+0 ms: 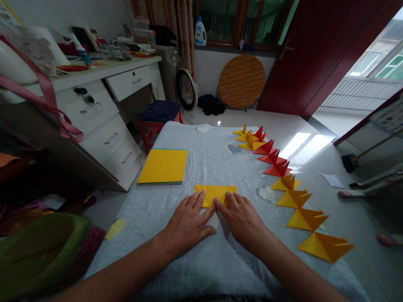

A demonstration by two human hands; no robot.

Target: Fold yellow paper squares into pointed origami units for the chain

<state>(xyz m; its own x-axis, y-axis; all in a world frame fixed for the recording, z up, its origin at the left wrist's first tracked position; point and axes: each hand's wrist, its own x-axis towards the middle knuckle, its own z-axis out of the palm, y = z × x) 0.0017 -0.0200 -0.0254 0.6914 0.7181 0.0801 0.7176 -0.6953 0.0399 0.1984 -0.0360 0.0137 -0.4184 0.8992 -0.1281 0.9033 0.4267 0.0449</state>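
A folded yellow paper sheet (215, 192) lies on the grey-blue quilted cloth (179, 259) in front of me. My left hand (187, 223) rests flat on the cloth, fingers stretched out, with its fingertips on the paper's near left edge. My right hand (239, 216) lies beside it, fingers pressing down on the paper's near right part. A stack of yellow square sheets (163, 166) sits to the left of the paper.
A row of several folded yellow paper pieces (304, 217) and red paper pieces (271, 159) runs along the cloth's right edge. A white desk with drawers (107, 124) stands at left, a red stool (156, 122) beyond. Tiled floor lies at right.
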